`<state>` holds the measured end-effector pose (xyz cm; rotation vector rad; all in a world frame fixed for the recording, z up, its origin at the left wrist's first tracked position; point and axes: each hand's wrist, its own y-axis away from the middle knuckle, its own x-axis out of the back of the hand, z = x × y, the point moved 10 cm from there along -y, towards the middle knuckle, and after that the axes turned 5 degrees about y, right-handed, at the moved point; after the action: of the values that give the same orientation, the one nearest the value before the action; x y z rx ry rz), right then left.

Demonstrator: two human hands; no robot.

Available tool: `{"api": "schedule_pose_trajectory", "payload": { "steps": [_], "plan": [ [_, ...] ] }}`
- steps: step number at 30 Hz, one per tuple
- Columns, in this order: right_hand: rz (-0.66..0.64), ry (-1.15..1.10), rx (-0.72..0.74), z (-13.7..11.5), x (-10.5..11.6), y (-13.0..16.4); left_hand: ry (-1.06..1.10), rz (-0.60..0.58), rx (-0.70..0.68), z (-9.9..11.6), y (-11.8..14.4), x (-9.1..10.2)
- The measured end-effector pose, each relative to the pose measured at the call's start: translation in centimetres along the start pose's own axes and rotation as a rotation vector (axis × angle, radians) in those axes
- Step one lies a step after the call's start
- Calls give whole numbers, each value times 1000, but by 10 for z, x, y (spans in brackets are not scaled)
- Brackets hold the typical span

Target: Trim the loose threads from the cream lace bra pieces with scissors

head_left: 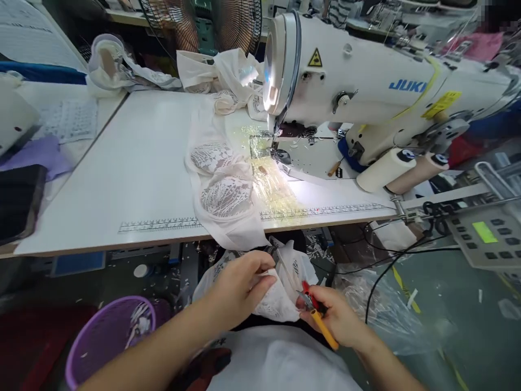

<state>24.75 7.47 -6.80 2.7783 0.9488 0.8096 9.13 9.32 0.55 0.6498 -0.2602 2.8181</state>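
Lace garment (280,296) is pinched in left hand (240,290); right hand (337,320) grips snips (315,312), whose blades could nick the lace.

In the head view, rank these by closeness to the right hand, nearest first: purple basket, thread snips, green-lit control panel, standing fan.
1. Thread snips: held in the right hand.
2. Green-lit control panel: right of the hand, above it.
3. Purple basket: lower left, on the floor.
4. Standing fan: top of frame, behind the table.
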Motion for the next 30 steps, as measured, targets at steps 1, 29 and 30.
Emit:
{"api": "schedule_pose_trajectory", "payload": {
  "steps": [1, 29, 30],
  "plan": [
    [-6, -3, -10, 2, 2, 2, -9, 34, -44, 6, -2, -4],
    [89, -159, 153, -35, 50, -19, 453, -229, 312, -13, -31, -67],
    [10, -94, 189, -35, 46, -16, 493, -244, 349, -16, -31, -69]
  ]
}}
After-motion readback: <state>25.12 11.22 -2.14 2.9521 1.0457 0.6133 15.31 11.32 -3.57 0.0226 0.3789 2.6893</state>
